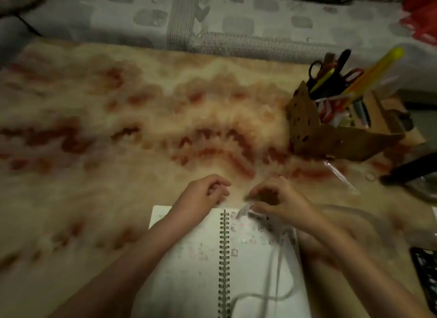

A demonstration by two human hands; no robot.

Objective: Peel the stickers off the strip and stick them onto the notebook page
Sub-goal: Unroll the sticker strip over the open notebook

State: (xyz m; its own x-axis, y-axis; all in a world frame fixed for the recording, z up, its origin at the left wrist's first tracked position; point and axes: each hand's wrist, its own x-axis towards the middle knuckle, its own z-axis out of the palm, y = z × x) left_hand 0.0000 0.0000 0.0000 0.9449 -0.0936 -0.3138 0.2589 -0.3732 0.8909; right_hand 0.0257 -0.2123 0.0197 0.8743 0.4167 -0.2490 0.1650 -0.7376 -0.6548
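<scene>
White strip [244, 210] in curled right hand [277, 200]

It reads as a home craft spot; a desk [118, 128] with a soft cream-and-red blotched surface sits beside a grey woven rug [236, 21]; a cardboard box [343, 140] crammed with scissors [316, 69], pens and markers stands right; a spiral notebook [255, 282] lies open.
</scene>
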